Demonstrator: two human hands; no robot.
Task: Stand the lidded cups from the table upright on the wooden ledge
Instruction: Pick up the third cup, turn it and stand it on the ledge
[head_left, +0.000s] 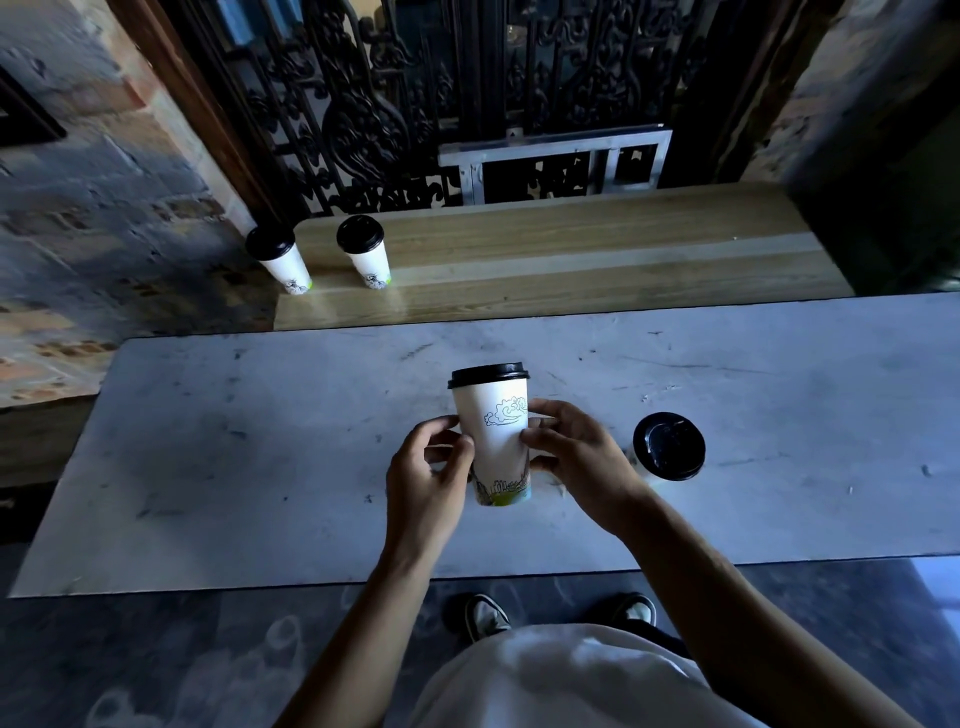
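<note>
A white paper cup with a black lid (496, 436) is held upright over the middle of the grey table (260, 467). My left hand (428, 478) grips its left side and my right hand (576, 457) grips its right side. Another lidded cup (667, 447) stands on the table just right of my right hand. Two lidded cups stand upright at the left end of the wooden ledge (571, 260): one (278, 257) at the very corner, the other (363, 249) beside it.
A black ornate iron grille (415, 93) and a metal frame (556, 156) rise behind the ledge. A rough stone wall (104, 208) lies to the left, a dark wall to the right. My feet stand below the table's near edge.
</note>
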